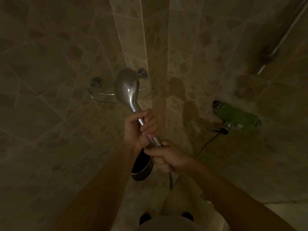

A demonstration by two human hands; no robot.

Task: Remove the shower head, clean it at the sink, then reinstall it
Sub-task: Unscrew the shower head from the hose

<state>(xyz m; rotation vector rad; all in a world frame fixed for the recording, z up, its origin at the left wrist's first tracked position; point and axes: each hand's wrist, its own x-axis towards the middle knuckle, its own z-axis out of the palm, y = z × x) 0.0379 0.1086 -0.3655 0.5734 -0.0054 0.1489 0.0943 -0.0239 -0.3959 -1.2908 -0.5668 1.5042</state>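
Before the tiled corner [145, 47], the shower head [126, 85] stands upright just in front of the wire shelf [103, 95]. Left hand [141, 129] grips its handle; right hand [168, 157], below, grasps the hose [170, 178] joint. This looks like unscrewing or refitting; next needs counter-twisting. A dark cup-like thing [141, 167] hangs beneath, the green-wrapped tap [236, 117] well right.

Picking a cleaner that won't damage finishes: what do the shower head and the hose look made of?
Shower head: shiny chrome-like finish with bright glints; solid metal or plated plastic, cannot tell. Hose: silvery, seemingly metal; the dim light hides its surface detail.
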